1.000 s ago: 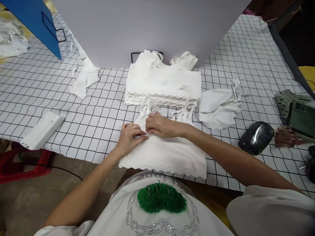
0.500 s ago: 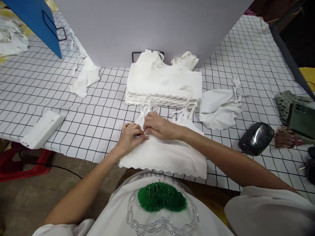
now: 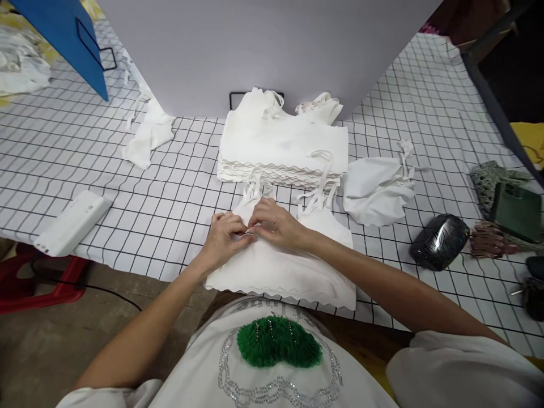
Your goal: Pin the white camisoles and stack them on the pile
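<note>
A white camisole top (image 3: 289,272) with thin straps and a scalloped hem lies flat at the table's front edge. My left hand (image 3: 225,237) pinches its neckline on the left side. Close against it, my right hand (image 3: 274,222) has thumb and forefinger together at the same spot, where a tiny pale bit shows between the fingertips, too small to name. Just behind the camisole, a stack of similar white tops (image 3: 283,139) touches its straps.
A crumpled white top (image 3: 376,192), a dark glossy case (image 3: 440,242) and a green phone (image 3: 517,211) lie to the right. On the left are a white oblong device (image 3: 73,222) and a white cloth piece (image 3: 151,136). A grey panel (image 3: 263,51) stands behind the stack.
My right hand's fingers have shifted slightly and loosened their curl at the neckline. My left hand holds its place. The view has moved a little.
</note>
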